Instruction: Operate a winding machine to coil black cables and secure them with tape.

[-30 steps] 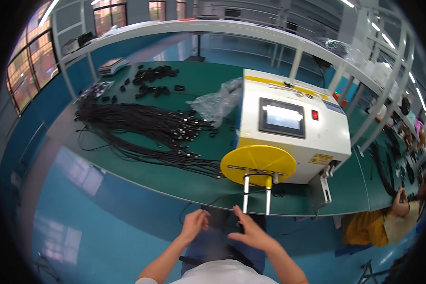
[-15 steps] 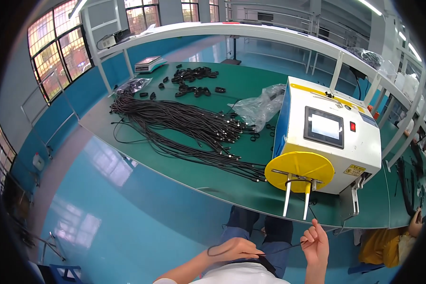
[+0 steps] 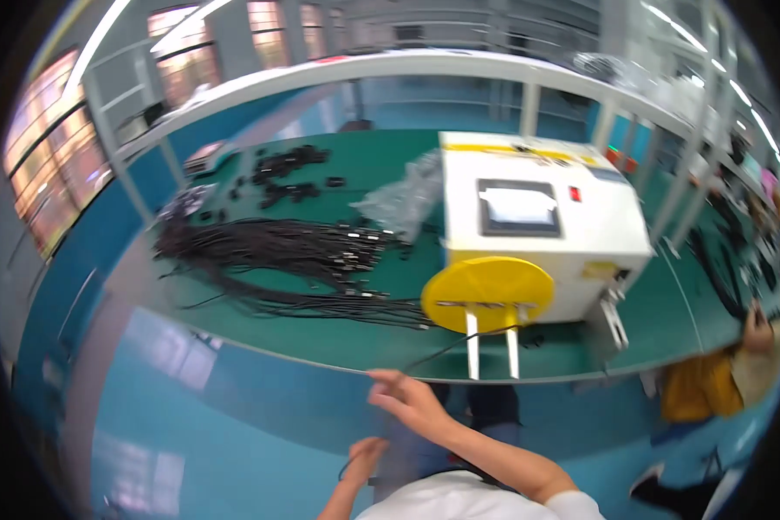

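Observation:
A black cable (image 3: pixel 443 351) runs left from the two white prongs (image 3: pixel 472 347) of a yellow winding disc (image 3: pixel 490 293) toward the fingertips of my right hand (image 3: pixel 412 406). That hand reaches leftward at the table's front edge; its thumb and forefinger are blurred but seem closed on the cable. Lower and farther left, my left hand (image 3: pixel 364 461) is closed, with a short dark curve of cable showing beside it. The stretch of cable between both hands is smeared. On the table lies a large bundle of black cables (image 3: pixel 269 251) with light-coloured ends.
The white winding machine (image 3: pixel 546 204) stands on the green table (image 3: pixel 355 351). Coiled black cables (image 3: pixel 290 165) and a clear plastic bag (image 3: pixel 403 204) lie behind the bundle. A white overhead shelf (image 3: pixel 390 65) spans the back. Another person's hand (image 3: pixel 757 328) is at far right.
My view has swung right, so the machine appears farther left. My right hand has moved left and across, and the cable now stretches leftward from the prongs. My left hand is lower and left.

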### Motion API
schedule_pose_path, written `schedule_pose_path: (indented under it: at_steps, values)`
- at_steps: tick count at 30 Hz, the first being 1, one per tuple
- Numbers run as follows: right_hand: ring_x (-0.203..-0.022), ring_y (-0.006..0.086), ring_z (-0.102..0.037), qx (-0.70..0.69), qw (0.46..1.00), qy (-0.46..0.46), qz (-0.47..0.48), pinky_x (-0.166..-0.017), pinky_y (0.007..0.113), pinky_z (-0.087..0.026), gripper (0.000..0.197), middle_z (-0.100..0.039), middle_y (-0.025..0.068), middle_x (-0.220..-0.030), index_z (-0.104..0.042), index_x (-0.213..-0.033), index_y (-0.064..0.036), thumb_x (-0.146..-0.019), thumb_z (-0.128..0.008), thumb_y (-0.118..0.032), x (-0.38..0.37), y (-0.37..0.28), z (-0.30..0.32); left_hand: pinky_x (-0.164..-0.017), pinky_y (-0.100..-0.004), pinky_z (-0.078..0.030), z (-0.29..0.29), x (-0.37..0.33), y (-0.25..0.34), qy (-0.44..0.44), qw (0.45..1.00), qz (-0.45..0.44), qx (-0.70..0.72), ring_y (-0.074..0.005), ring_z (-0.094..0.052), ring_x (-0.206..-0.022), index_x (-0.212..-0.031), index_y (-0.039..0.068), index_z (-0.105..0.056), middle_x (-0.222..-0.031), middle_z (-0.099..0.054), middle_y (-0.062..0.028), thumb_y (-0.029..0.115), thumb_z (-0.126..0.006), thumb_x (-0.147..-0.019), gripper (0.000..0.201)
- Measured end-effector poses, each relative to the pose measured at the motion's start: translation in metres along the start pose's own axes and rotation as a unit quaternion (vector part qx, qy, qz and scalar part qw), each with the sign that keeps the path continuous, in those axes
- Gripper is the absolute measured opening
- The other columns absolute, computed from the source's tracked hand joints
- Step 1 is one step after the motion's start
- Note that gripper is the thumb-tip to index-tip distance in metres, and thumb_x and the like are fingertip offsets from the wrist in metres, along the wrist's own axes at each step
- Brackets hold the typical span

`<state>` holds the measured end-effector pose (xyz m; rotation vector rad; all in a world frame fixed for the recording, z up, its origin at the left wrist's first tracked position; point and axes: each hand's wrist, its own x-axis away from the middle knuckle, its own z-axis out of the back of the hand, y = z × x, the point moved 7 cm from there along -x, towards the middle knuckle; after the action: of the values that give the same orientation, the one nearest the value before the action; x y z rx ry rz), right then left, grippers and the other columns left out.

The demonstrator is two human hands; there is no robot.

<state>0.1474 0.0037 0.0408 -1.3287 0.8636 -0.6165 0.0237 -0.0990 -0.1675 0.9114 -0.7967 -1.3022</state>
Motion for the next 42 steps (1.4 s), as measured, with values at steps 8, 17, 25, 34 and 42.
schedule_pose_path:
  at_steps: [8,17,25,34,42]
  values:
    - [-0.076,0.0194,-0.057,-0.171,0.969,0.139,0.115,-0.084,0.037,-0.046,0.015,-0.055,0.01,-0.069,-0.055,-0.093,0.0007,-0.093,-0.049,-0.013,0.102,-0.1,0.087,-0.052,-0.0305,-0.03,0.055,0.0,-0.054,0.227,0.972,0.053,0.012,-0.0134,-0.037,-0.057,-0.07,0.0,-0.048,-0.065,-0.042,-0.0037,0.017,-0.045,-0.095,0.03]
    - [-0.061,0.0181,-0.053,-0.217,0.824,0.523,-0.016,-0.069,0.035,-0.048,0.03,-0.053,0.0066,-0.064,-0.057,-0.09,-0.0007,-0.098,-0.043,-0.026,0.288,0.041,0.252,-0.055,-0.0394,-0.039,0.046,-0.051,0.01,-0.067,0.945,-0.175,-0.268,-0.0315,-0.049,-0.061,-0.073,0.003,-0.058,-0.068,-0.051,-0.0122,0.014,-0.068,-0.076,0.015]
    - [-0.063,0.0219,-0.058,-0.208,0.735,0.629,-0.141,-0.066,0.038,-0.05,0.032,-0.059,0.0099,-0.071,-0.055,-0.092,-0.0003,-0.095,-0.048,-0.031,0.364,0.217,0.326,-0.063,-0.0402,-0.042,0.033,-0.083,-0.027,-0.15,0.895,-0.205,-0.368,-0.0345,-0.052,-0.073,-0.092,0.002,-0.061,-0.079,-0.053,-0.0155,0.018,-0.066,-0.08,0.021]
    - [-0.081,0.0302,-0.063,0.266,0.773,0.297,-0.493,-0.068,0.039,-0.052,0.049,-0.065,0.0168,-0.096,-0.056,-0.116,-0.0004,-0.083,-0.065,-0.035,0.323,0.304,0.277,-0.109,-0.0406,-0.026,-0.039,-0.069,-0.015,-0.239,0.941,-0.039,-0.237,-0.0393,-0.033,-0.131,-0.135,-0.007,-0.033,-0.138,-0.035,-0.0293,0.028,-0.058,-0.089,0.064]
    - [-0.091,0.0263,-0.062,0.393,0.893,0.07,-0.21,-0.07,0.037,-0.053,0.048,-0.063,0.0116,-0.099,-0.056,-0.119,-0.0072,-0.076,-0.07,-0.021,0.224,0.207,0.202,-0.105,-0.0402,-0.035,-0.052,-0.027,0.055,-0.324,0.939,0.045,0.103,-0.0345,-0.042,-0.126,-0.138,-0.004,-0.031,-0.135,-0.043,-0.023,0.018,-0.056,-0.09,0.058]
